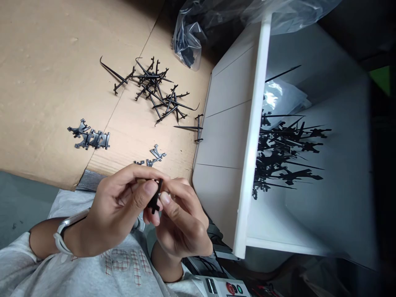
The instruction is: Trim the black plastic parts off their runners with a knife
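Black plastic is being handled: one small piece is pinched between the thumb and fingertips of the left hand and those of the right hand. Both hands are closed on it, and it is held over the lap, just in front of the near edge of the cardboard. Judged from how things lie, the work is only partly done. A tangle of long spiked sprues is left lying on the cardboard, roughly ten of them, though an exact count is prevented by the overlap. One stray sprue lies apart from the tangle, against the side of the white bin. Short clips have been set down in a group to the left, about five or six as far as can be made out. Some three more are seen just beyond the fingers, near the piece in hand. A far larger heap of dark spiked parts is seen inside the bin, too many and too tangled to be counted. Whether that heap is finished or untouched cannot be told. One clear bag with more black parts inside is lying at the far edge of the cardboard. Only the single piece is held, and nothing else is touched by either hand.
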Motion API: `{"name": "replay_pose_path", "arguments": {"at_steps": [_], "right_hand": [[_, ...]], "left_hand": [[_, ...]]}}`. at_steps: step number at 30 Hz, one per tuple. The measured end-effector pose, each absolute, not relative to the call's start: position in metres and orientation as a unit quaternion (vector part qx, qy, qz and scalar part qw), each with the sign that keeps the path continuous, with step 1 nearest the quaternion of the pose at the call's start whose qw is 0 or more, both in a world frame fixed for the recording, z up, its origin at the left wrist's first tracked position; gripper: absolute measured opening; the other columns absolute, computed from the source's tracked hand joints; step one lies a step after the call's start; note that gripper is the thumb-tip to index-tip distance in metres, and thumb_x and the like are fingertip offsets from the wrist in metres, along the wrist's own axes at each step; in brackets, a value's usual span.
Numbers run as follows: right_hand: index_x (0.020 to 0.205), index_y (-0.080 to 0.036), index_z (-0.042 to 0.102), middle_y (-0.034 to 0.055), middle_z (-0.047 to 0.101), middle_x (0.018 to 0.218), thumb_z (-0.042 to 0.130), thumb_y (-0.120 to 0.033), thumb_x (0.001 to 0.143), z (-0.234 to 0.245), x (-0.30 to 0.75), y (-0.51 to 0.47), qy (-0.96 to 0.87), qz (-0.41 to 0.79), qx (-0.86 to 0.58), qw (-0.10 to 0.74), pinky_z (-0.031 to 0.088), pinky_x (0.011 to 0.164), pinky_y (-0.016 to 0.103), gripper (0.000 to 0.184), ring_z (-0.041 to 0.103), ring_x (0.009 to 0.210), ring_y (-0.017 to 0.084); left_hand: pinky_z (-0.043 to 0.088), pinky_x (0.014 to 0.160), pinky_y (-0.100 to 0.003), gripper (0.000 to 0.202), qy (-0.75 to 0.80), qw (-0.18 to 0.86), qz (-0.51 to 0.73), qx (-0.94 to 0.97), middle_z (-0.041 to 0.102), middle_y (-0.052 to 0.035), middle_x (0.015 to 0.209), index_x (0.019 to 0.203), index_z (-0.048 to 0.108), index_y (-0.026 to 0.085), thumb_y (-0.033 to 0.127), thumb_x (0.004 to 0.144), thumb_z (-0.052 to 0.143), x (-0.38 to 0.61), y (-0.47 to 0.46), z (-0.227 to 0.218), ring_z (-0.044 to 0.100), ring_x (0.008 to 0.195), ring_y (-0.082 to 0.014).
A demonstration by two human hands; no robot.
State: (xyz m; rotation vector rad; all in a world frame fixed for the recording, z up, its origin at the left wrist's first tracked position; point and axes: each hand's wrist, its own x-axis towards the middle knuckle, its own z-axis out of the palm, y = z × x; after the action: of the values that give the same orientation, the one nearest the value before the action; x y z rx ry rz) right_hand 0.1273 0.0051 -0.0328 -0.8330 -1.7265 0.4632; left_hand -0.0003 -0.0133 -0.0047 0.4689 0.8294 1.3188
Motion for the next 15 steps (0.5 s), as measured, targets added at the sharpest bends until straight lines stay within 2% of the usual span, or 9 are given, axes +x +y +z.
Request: {"name": "replay_pose_path", "arguments": {"at_steps": [5,7,11,15], "right_hand": [[0.116,-0.020,0.072,0.0041,0.072,0.093,0.060,0.000,0.097,-0.026,0.131,0.003,-0.723,0.224,-0.367,0.540,0.052,0.060,0.031,0.031,0.062,0.073,0.016],[0.114,-0.022,0.072,0.0031,0.072,0.092,0.062,0.001,0.095,-0.023,0.132,0.002,-0.724,0.223,-0.376,0.534,0.051,0.059,0.032,0.032,0.062,0.071,0.016],[0.111,-0.024,0.072,0.0014,0.069,0.087,0.063,0.000,0.093,-0.016,0.132,0.001,-0.722,0.217,-0.391,0.529,0.049,0.056,0.031,0.031,0.059,0.066,0.015],[0.111,-0.025,0.073,0.0011,0.066,0.084,0.064,0.002,0.091,-0.010,0.133,0.000,-0.722,0.225,-0.405,0.514,0.048,0.056,0.032,0.035,0.059,0.066,0.017]], "left_hand": [[0.053,0.055,-0.007,0.010,0.345,0.715,0.582,0.176,0.072,0.0051,0.069,0.101,0.080,0.025,0.034,0.101,0.075,0.002,-0.011,-0.002,0.068,0.054,-0.0032],[0.053,0.055,-0.007,0.011,0.349,0.716,0.581,0.167,0.070,0.0066,0.069,0.108,0.079,0.027,0.033,0.100,0.077,0.003,-0.012,-0.001,0.069,0.055,-0.0034],[0.051,0.053,-0.007,0.030,0.343,0.724,0.586,0.127,0.066,0.0094,0.068,0.127,0.073,0.033,0.030,0.098,0.080,0.003,-0.012,-0.001,0.069,0.055,-0.0037],[0.051,0.054,-0.010,0.028,0.337,0.762,0.540,0.116,0.068,0.0066,0.064,0.113,0.076,0.024,0.040,0.092,0.086,-0.001,-0.008,-0.003,0.066,0.054,-0.0053]]}}
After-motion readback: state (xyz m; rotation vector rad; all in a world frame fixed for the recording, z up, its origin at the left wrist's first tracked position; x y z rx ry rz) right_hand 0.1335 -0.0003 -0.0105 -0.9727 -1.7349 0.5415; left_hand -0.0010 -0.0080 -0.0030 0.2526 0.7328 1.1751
